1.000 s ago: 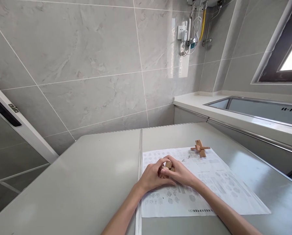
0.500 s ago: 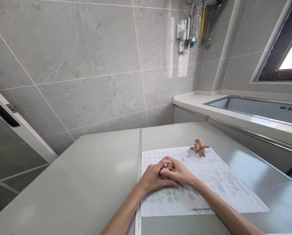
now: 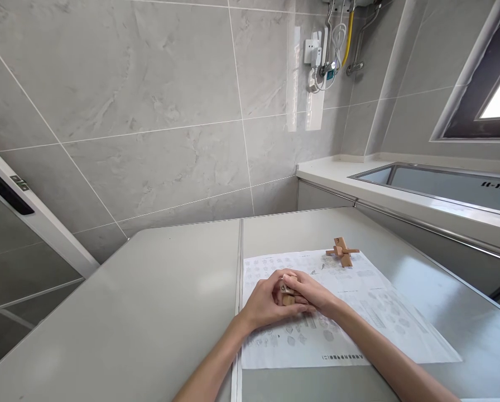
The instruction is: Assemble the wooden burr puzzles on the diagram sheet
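Cupped together above the printed sheet [image 3: 350, 329], my left hand [image 3: 260, 304] and my right hand [image 3: 315, 293] both grip a small wooden puzzle [image 3: 288, 300]. Its light-brown blocks show between the fingers, and one face bears a dark mark. Most of its shape is hidden by my hands. My left fingers curl around its far and near sides, while my right thumb presses on its top. Farther off, a second wooden puzzle [image 3: 342, 252], made of crossed bars, rests at the sheet's far right edge, touched by neither hand.
A pale table [image 3: 149, 312] with a seam down its middle carries the sheet. To the right runs a white counter [image 3: 329, 172] with a sink [image 3: 442, 184]. A door with a black handle [image 3: 11, 192] stands at the left; a tiled wall [image 3: 158, 111] rises behind.
The wooden puzzle has turned in my hands, so a marked face now shows. My right thumb has shifted up and away over it. The crossed-bar puzzle stays put.
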Demonstrator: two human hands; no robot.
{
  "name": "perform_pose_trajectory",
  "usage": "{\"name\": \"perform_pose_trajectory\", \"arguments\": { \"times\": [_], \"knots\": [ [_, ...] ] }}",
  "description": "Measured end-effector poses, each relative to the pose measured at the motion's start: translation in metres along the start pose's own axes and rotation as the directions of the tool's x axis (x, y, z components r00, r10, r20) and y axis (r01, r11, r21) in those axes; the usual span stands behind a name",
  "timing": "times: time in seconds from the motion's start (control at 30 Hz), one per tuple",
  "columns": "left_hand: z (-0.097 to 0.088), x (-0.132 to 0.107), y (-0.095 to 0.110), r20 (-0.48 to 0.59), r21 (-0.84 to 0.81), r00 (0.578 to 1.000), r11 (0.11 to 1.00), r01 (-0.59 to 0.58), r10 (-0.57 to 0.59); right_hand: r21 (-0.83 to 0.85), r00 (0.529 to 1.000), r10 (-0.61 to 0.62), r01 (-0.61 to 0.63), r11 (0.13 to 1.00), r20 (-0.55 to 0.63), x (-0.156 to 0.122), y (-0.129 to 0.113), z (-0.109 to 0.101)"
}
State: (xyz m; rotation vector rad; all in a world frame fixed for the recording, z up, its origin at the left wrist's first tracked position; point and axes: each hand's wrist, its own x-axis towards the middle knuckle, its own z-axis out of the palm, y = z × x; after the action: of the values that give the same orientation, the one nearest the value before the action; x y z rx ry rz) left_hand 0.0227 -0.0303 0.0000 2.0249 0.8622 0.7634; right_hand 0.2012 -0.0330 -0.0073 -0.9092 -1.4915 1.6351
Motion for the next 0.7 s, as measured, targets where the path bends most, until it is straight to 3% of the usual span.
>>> {"name": "perform_pose_trajectory", "arguments": {
  "times": [0.17,0.37,0.53,0.7],
  "knots": [
    [0.000,0.001,-0.003,-0.004,-0.071,0.999,0.997,0.037,-0.038,0.069,0.998,0.068,-0.068,0.995,0.001,-0.001,-0.002,0.001],
    [0.001,0.005,-0.005,-0.091,-0.250,0.990,0.965,0.086,-0.111,0.029,0.993,-0.010,0.014,0.999,-0.115,-0.001,0.001,-0.004],
    [0.002,0.009,-0.010,-0.218,-0.357,0.956,0.927,0.110,-0.197,-0.054,0.977,-0.101,0.092,0.994,-0.191,0.001,0.000,-0.004],
    [0.002,0.010,-0.012,-0.233,-0.395,0.951,0.914,0.096,-0.201,-0.084,0.969,-0.106,0.089,0.992,-0.223,0.003,0.000,-0.002]
  ]
}}
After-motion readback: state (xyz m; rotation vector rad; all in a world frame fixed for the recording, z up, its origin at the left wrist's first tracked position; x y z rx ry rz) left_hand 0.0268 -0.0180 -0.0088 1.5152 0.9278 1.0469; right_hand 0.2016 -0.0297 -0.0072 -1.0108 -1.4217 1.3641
